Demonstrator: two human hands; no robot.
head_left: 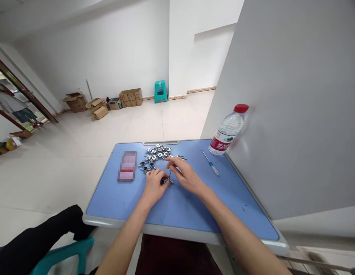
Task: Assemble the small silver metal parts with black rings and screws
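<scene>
And here at the blue table (188, 214), the left hand (154, 183) is down low, fingers curled in, pinching a small metal part (168, 181) against the surface near the middle. The right hand (185, 175) is just beside it, thumb and fingers closed together on a slim shaft (170, 174) that points down at that part; whether the tip touches, I can't tell. Just beyond the hands lies the loose heap of metal pieces (158, 152), some with round dark cups.

Over to the containers: a big clear bottle (227, 130) stands at the table's far right, red cap (241, 108) on, red-and-white label round it (how full it is, I can't make out). Near it lies a screwdriver (211, 163) with a blue-and-clear handle. Left of the heap, a flat pinkish object (128, 166), blurred out.

Out on the floor, cardboard along the wall: a large carton (130, 97), a smaller box (114, 103) with dark things showing at its top, then an open box (75, 102) whose inside is too small to read. A green stool (160, 91) stands to their right.
</scene>
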